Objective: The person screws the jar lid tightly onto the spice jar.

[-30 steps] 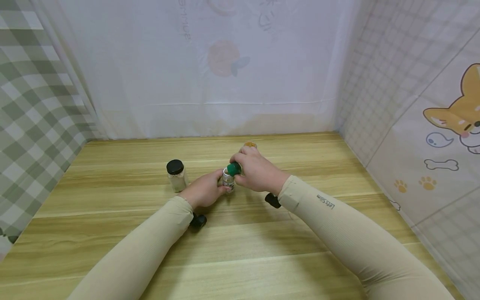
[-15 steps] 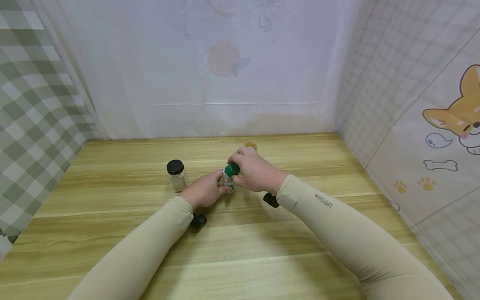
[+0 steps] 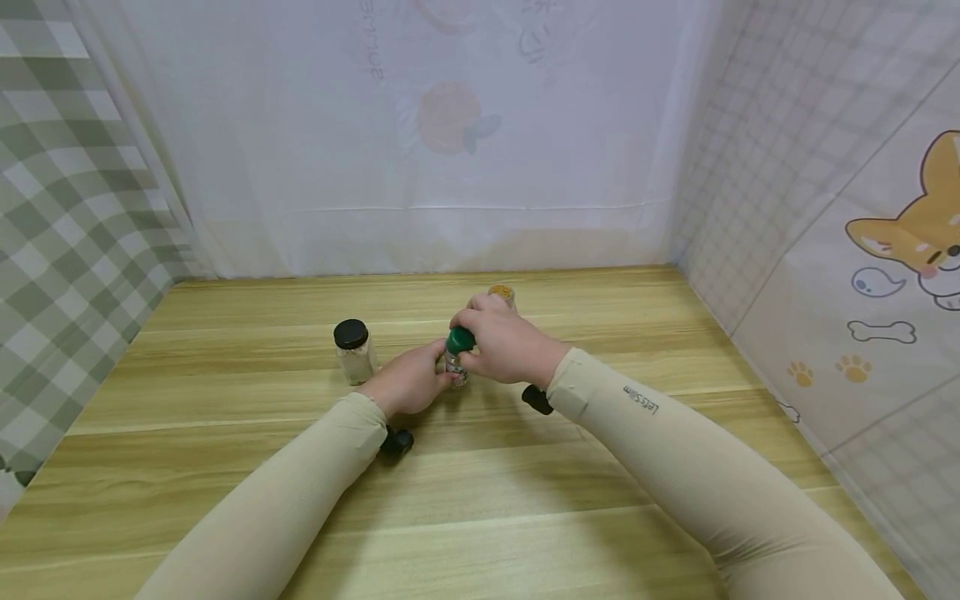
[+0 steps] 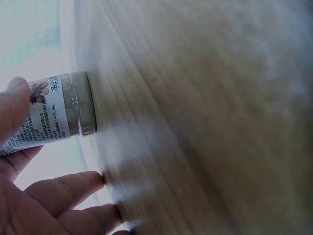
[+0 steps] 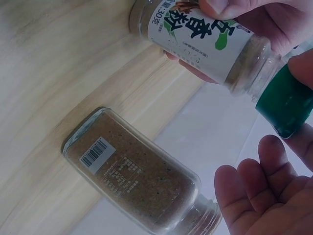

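Note:
My left hand (image 3: 405, 383) grips a small spice jar (image 5: 205, 44) between thumb and fingers. The jar stands upright on the table, with brownish powder inside and a printed white label. A green cap (image 5: 286, 100) sits over its mouth, and part of the clear neck shows beneath. Thumb and fingers of my right hand (image 3: 510, 342) pinch that cap. Whether its thread has caught cannot be seen. In the left wrist view, the left thumb (image 4: 13, 105) lies against the label of the jar (image 4: 78, 105).
A rectangular, uncapped glass jar of brown powder (image 5: 132, 171) stands behind the right hand; its orange-brown top (image 3: 502, 291) shows in the head view. Left of the hands is a black-lidded jar (image 3: 356, 358). Black caps (image 3: 397, 443) (image 3: 537, 399) lie near both wrists.
The right hand has moved slightly left and brought the green cap from beside the jar's open rim onto its mouth. The left hand and jar have stayed in place.

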The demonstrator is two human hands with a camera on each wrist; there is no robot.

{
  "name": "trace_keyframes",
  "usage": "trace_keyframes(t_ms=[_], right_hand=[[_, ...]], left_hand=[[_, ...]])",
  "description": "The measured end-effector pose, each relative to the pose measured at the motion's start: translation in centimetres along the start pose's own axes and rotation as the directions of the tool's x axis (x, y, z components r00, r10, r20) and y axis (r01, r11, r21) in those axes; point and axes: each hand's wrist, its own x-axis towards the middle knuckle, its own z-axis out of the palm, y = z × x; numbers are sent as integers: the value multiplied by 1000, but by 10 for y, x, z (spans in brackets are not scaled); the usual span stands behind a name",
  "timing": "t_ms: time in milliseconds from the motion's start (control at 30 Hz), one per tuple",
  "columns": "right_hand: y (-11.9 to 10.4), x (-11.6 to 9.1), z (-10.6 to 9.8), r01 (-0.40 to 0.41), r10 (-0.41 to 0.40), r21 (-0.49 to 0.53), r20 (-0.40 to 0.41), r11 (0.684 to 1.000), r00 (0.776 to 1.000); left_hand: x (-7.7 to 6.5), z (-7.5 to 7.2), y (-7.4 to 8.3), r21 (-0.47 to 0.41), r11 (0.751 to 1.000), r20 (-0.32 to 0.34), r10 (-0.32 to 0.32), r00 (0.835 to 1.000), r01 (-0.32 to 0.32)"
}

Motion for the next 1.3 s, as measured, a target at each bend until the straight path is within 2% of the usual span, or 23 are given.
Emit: trace_keyframes(t_ms=[700, 1100, 1300], right_hand=[[-2, 3, 2, 27, -27, -14, 16, 1000, 1000], [-1, 6, 4, 4, -4, -18, 22, 1000, 1000], [1, 3, 7, -16, 16, 20, 16, 1000, 1000]], left_hand=[[0, -2, 0, 13, 1000, 13, -5, 1000, 4], [0, -2, 2, 12, 1000, 4, -5, 1000, 5], [2, 0, 1, 15, 1000, 7, -4, 1000, 4]])
